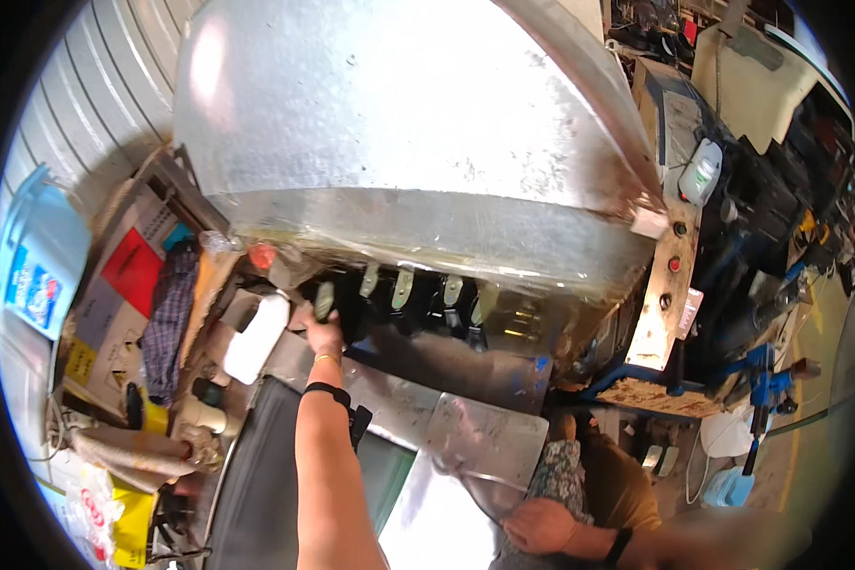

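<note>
My left hand (321,332) reaches forward under a big metal hood. Its fingers are closed on the leftmost of several black shoe-like pieces with pale oval tops; this black shoe-like piece (325,300) is partly hidden in shadow. To its right, more black pieces (404,288) stand in a row under the hood's lower edge. A white rounded object (258,337) lies just left of my left hand. My right hand (540,525) rests on patterned cloth (553,480) at my lap, with its fingers loosely laid out and nothing visible in them.
The metal hood (399,114) spans the middle above the row. At right, a worn control panel (670,275) carries buttons, with a blue clamp-like tool (762,389) beyond it. Left stand a light-blue bin (43,252) and a cluttered shelf with checked cloth (169,318). A metal plate (484,437) lies nearer me.
</note>
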### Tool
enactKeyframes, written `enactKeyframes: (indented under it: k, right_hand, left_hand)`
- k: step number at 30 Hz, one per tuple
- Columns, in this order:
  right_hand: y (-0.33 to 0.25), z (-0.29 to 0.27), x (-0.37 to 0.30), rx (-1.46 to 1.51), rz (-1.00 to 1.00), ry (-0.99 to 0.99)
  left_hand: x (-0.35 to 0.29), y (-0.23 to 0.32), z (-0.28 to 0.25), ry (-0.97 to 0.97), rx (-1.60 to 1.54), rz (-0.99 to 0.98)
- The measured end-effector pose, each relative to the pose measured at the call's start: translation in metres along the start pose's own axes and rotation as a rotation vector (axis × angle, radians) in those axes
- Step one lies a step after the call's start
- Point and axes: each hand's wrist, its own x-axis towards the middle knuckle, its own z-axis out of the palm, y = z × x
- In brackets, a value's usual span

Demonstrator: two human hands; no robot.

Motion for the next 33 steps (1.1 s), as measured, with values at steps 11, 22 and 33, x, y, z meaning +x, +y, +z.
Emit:
enactKeyframes:
  k: [11, 22, 33]
  right_hand:
    - [0.002, 0.007, -0.024, 0.076, -0.099, -0.137]
    - [-0.01, -0.021, 0.013, 0.083, -0.054, 0.001]
    - [-0.023, -0.015, 0.012, -0.093, -0.097, 0.054]
  left_hand:
    - [0.125, -0.074, 0.049, 0.038, -0.788, -0.028]
    - [-0.292, -0.071, -0.146, -0.488, -0.244, 0.416]
    - [-0.583, -0.259, -0.357, -0.243, 0.303, 0.225]
